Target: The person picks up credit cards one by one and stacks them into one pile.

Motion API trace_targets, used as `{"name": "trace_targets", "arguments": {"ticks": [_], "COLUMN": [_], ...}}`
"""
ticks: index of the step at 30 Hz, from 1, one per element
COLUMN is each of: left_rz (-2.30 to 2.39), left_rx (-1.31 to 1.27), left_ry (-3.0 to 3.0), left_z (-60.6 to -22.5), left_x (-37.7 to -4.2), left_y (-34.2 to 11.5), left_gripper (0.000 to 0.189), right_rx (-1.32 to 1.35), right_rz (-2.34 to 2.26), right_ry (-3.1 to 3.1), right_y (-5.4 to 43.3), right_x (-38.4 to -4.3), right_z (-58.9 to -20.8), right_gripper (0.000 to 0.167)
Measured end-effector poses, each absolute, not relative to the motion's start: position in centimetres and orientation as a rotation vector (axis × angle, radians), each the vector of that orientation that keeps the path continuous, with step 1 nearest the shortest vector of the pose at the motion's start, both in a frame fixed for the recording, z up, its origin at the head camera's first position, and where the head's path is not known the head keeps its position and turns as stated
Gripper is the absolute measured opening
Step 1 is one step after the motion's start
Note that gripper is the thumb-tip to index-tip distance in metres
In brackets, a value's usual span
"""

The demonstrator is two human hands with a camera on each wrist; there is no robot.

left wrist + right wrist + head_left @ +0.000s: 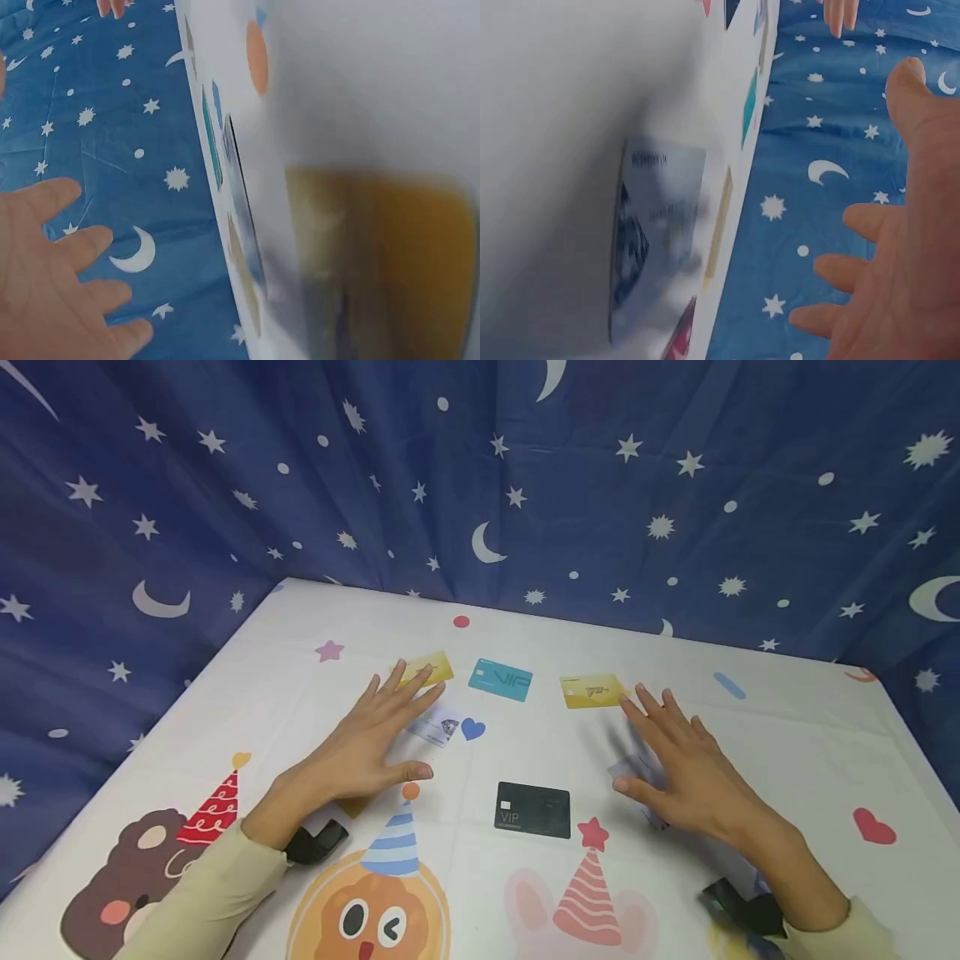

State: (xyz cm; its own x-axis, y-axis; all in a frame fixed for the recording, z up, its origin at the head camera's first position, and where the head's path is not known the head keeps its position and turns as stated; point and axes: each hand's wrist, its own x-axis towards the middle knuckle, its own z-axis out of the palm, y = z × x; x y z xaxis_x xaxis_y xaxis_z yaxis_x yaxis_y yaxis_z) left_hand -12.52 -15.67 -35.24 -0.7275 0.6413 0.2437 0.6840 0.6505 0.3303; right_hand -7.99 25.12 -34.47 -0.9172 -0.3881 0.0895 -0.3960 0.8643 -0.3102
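Observation:
My left hand [367, 735] hovers over the left side of the table, its fingers spread and holding nothing. Below it lie a yellow card [438, 667], a silver card [438, 727] and a gold card [420, 262], partly hidden by the hand and wrist in the head view. Fingers apart and also holding nothing, my right hand [690, 772] is above a greyish-silver card [660, 240]. Another yellow card [588, 691] lies just beyond its fingertips. Between the hands are a blue VIP card [501, 680] and, nearer me, a black VIP card [532, 810].
A white tablecloth [480, 893] printed with party animals, hearts and stars covers the table. Behind it hangs a dark blue curtain [585, 527] with moons and stars. Black wrist straps [318, 842] sit under both forearms.

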Motion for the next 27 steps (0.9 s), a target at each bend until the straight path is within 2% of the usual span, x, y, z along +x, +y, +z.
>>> {"name": "trace_targets", "arguments": {"ticks": [5,12,19,27], "left_rz": [-0.804,-1.033,-1.370,-1.648], "left_rx": [-1.128,-1.124,-1.154,-1.113], "left_ry": [-2.745,-2.747,-2.676,-2.713], "left_z": [-36.0,-36.3,-36.5,-38.3], "left_x": [-12.3,-11.2,-10.4,-10.5], "left_y": [-14.2,-11.6,-9.7,-8.3], "left_gripper": [0.094,0.083,0.073,0.078], "right_rx": [0.678,0.631,0.584,0.640], "right_rz": [0.581,0.761,0.984,1.273], "right_ry": [-2.947,-2.923,-2.896,-2.831], "right_y": [24.3,23.3,22.5,21.3], "right_x": [-7.7,-7.1,-6.9,-6.3], "right_z": [-35.0,-35.4,-35.9,-37.1], "right_gripper": [0.093,0.092,0.080,0.071]}}
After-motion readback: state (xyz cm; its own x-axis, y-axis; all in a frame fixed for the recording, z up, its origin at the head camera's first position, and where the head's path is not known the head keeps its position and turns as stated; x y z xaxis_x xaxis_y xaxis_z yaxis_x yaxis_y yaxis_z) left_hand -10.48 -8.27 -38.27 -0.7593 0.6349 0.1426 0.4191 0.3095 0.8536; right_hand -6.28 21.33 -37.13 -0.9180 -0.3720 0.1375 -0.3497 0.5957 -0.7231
